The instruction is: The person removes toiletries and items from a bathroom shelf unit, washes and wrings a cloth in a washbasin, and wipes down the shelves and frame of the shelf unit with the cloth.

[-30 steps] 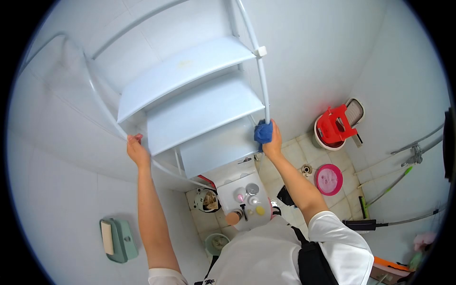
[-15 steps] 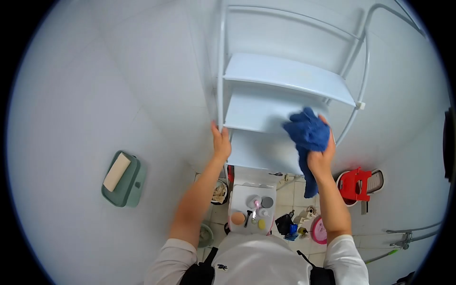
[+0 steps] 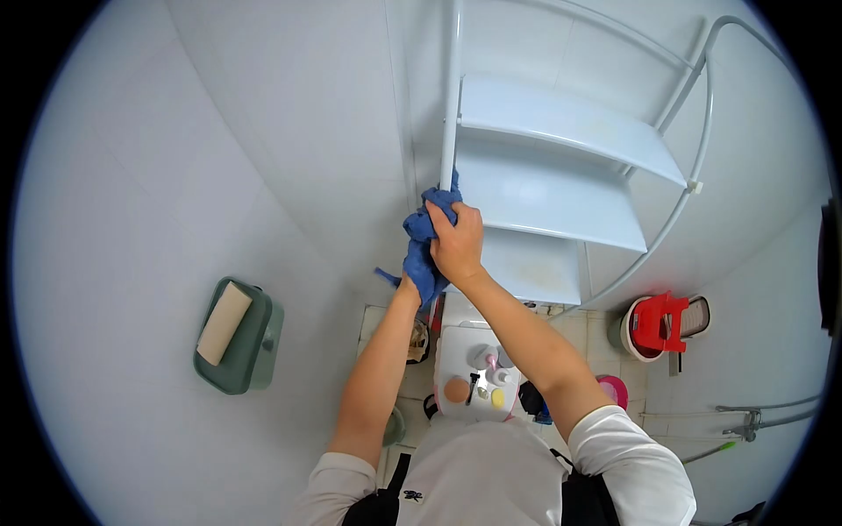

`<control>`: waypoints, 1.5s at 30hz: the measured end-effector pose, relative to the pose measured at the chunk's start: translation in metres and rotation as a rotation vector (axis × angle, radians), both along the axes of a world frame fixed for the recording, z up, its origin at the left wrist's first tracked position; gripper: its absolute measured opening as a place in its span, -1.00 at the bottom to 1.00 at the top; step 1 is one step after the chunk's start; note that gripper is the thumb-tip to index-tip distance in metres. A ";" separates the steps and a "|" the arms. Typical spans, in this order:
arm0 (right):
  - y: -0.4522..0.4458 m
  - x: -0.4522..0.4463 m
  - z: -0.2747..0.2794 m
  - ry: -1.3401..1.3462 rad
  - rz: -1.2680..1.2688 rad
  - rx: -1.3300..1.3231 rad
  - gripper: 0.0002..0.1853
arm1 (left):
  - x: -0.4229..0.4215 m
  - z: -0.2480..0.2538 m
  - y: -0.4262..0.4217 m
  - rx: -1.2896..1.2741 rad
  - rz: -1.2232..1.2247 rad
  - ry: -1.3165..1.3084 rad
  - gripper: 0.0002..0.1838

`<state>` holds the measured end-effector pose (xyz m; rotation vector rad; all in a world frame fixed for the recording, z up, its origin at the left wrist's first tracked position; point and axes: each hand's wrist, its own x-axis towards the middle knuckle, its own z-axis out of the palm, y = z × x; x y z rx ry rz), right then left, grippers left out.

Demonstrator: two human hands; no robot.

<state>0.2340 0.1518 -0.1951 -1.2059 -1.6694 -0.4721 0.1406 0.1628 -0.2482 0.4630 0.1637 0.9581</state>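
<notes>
A blue cloth (image 3: pixel 423 230) is bunched around the left upright pole (image 3: pixel 452 96) of a white metal rack. My right hand (image 3: pixel 459 243) presses the cloth to the pole, its fingers wrapped round it. Just below is my left hand (image 3: pixel 410 287), mostly covered by the hanging cloth, so its fingers are hidden. To the right of the pole are the rack's curved white shelves, the upper shelf (image 3: pixel 570 127), the middle shelf (image 3: pixel 548 188) and the lower shelf (image 3: pixel 531 263).
Bottles and small items stand on the white toilet lid (image 3: pixel 453 351) below. A green box (image 3: pixel 259 351) hangs on the left wall. At the right are a red stool (image 3: pixel 660 323) in a bucket, a pink basin (image 3: pixel 616 390) and shower hoses (image 3: pixel 772 424).
My right hand has carried the blue cloth from the right side of the rack, across the shelves, to the left pole. The view has turned, and cloth now covers my left hand.
</notes>
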 end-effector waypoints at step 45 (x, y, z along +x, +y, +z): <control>-0.170 0.367 -0.245 0.575 -0.372 -0.111 -0.58 | 0.064 0.028 0.052 0.587 1.175 1.438 -0.64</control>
